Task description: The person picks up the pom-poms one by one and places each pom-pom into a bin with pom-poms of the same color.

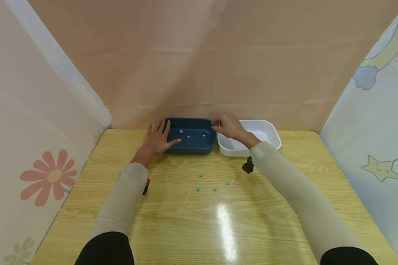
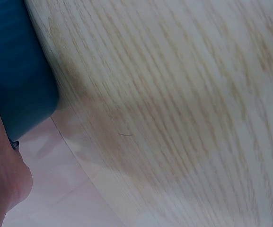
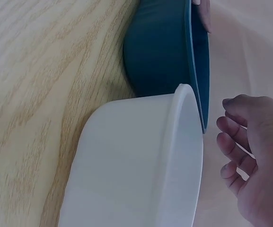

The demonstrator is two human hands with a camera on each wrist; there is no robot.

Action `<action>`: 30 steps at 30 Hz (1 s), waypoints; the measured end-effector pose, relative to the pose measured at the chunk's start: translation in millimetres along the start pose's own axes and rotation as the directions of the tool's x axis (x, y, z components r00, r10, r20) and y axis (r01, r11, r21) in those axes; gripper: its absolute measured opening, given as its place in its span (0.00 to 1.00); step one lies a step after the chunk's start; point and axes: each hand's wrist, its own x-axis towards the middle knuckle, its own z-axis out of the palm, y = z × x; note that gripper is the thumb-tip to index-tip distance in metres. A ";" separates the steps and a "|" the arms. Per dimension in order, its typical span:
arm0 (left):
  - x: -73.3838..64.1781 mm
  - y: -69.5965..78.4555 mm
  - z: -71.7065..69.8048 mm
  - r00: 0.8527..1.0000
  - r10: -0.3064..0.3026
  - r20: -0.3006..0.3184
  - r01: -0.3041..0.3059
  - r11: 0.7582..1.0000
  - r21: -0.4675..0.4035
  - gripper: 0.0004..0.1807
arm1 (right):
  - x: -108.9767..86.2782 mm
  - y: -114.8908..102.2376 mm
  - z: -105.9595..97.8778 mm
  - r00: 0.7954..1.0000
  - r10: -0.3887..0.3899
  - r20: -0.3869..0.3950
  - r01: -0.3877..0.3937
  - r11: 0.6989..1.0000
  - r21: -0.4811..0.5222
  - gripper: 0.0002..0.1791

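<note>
A dark blue bin (image 1: 191,149) stands at the back of the table with a few tiny pink and white beads (image 1: 181,131) inside. My left hand (image 1: 156,140) rests on its left rim with fingers spread and straight. To its right is a white bin (image 1: 233,151), close beside the blue one. Above the place where the two rims meet hovers my right hand (image 1: 230,126), its fingers loosely bent and pointing left over the blue bin's right edge. In the right wrist view nothing shows between that hand's thumb and fingers (image 3: 231,124).
Several teal beads (image 1: 215,189) and one pink bead (image 1: 237,183) lie scattered on the wooden table (image 1: 166,232) in front of the bins. A brown backdrop (image 1: 185,73) hangs close behind them. Patterned side panels (image 1: 368,129) flank the table.
</note>
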 end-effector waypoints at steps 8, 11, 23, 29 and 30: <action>0.6 -1.3 -0.3 1.000 0.004 0.003 -0.004 1.000 -0.005 0.58 | -9.0 1.4 -8.5 0.999 -0.036 0.000 0.036 0.999 -0.006 0.10; -0.2 -1.1 -0.6 1.000 0.003 -0.001 -0.003 1.000 -0.007 0.58 | -11.8 2.0 -10.3 0.999 -0.052 -0.003 0.052 0.999 -0.003 0.09; -1.2 -0.4 -1.7 1.000 -0.001 0.009 0.001 1.000 -0.004 0.59 | -28.7 1.0 -16.9 0.996 -0.090 -0.030 0.090 0.996 0.007 0.09; -1.0 -0.8 -1.3 1.000 0.001 0.015 -0.001 1.000 0.000 0.59 | -39.2 -1.0 -23.1 0.994 -0.109 -0.013 0.108 0.994 -0.006 0.10; -0.8 -0.8 -1.2 1.000 0.000 0.016 0.000 1.000 -0.001 0.59 | -41.0 -1.4 -24.4 0.994 -0.111 -0.009 0.111 0.994 -0.008 0.10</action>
